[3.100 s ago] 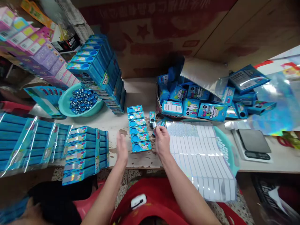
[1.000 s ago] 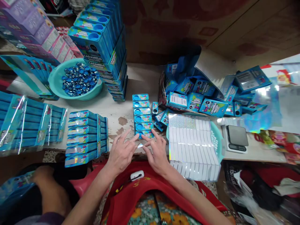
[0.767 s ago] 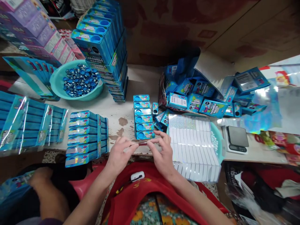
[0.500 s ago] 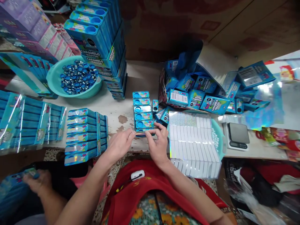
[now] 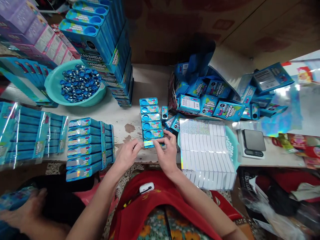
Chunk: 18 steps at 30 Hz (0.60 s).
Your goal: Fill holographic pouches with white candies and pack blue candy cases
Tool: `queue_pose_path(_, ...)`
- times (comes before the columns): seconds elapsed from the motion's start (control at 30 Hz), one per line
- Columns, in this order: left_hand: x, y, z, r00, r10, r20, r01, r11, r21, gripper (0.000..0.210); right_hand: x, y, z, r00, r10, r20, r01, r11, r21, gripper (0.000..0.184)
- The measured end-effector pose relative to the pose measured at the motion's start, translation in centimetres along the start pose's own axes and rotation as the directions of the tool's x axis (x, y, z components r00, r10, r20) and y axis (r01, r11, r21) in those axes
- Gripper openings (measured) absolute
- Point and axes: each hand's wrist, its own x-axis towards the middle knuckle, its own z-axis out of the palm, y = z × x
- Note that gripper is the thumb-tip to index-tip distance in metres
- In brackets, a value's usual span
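A row of blue candy boxes (image 5: 151, 125) printed "Caramelo Macizo" lies in front of me, each with a round recess on its upward face. A shiny rainbow sticker strip (image 5: 148, 143) lies across the nearest box. My left hand (image 5: 127, 154) pinches the strip's left end between thumb and fingertips. My right hand (image 5: 167, 150) is closed at the other end, its thumb on the strip and its fingers by the box's right side. A sheet of silvery stickers (image 5: 206, 153) with white backing lies right of my right hand, over a turquoise bowl (image 5: 234, 146).
A turquoise basin (image 5: 75, 100) holds many small blue-and-silver pieces. Tall stacks of blue boxes (image 5: 107, 63) stand behind it. Sealed boxes (image 5: 86, 146) form a row at left. Loose boxes (image 5: 222, 100) fill a carton; a scale (image 5: 253, 141) sits right. A co-worker's hand (image 5: 30, 206) is lower left.
The strip, earlier seen nearly edge-on, now shows its shiny face over the nearest box. My left hand has moved slightly left and down. The co-worker's hand has moved lower.
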Motion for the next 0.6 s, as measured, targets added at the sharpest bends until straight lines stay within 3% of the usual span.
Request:
queue_pose_path(0.1, 0.3, -1.1, 2.0, 0.994, -0.105, -0.042, 0.105, 0.995, -0.002, 0.035, 0.0, 0.7, 0.3, 0.997, 0.068, -0.027, -0.064, 0.988, 0.138, 0.008)
queue_pose_path(0.2, -0.2, -1.4, 3.7, 0.953, -0.233, -0.195, 0.230, 0.973, -0.037, 0.030, -0.1, 0.9, 0.4, 0.965, 0.264, -0.004, -0.247, 0.907, 0.342, 0.039)
queue_pose_path(0.3, -0.8, -1.3, 5.8, 0.950, -0.074, -0.303, 0.007, 0.976, -0.218, 0.049, -0.1, 0.8, 0.8, 0.939, 0.345, 0.011, -0.332, 0.895, 0.298, 0.051)
queue_pose_path(0.4, -1.3, -1.5, 7.5, 0.955, 0.079, -0.287, -0.143, 0.966, -0.213, 0.057, 0.4, 0.9, 0.6, 0.958, 0.287, 0.012, -0.282, 0.932, 0.227, 0.038)
queue_pose_path(0.43, -1.6, -1.4, 7.8, 0.938, 0.087, -0.334, -0.146, 0.977, -0.153, 0.058, 0.7, 1.2, 0.0, 0.968, 0.248, 0.036, -0.249, 0.940, 0.233, 0.031)
queue_pose_path(0.5, -2.1, -0.3, 7.7, 0.853, 0.127, -0.507, -0.146, 0.989, 0.002, 0.060, 1.4, 2.1, -2.4, 0.987, 0.139, 0.083, -0.155, 0.960, 0.234, 0.022)
queue_pose_path(0.53, -2.3, 0.8, 7.5, 0.795, 0.192, -0.576, -0.184, 0.980, 0.073, 0.060, 1.7, 2.8, -4.1, 0.994, 0.081, 0.066, -0.094, 0.973, 0.210, 0.022)
queue_pose_path(0.6, -1.9, 4.5, 7.5, 0.714, 0.389, -0.582, -0.366, 0.916, 0.164, 0.053, 2.2, 4.9, -8.2, 0.997, -0.019, -0.070, 0.025, 0.997, 0.078, 0.024)
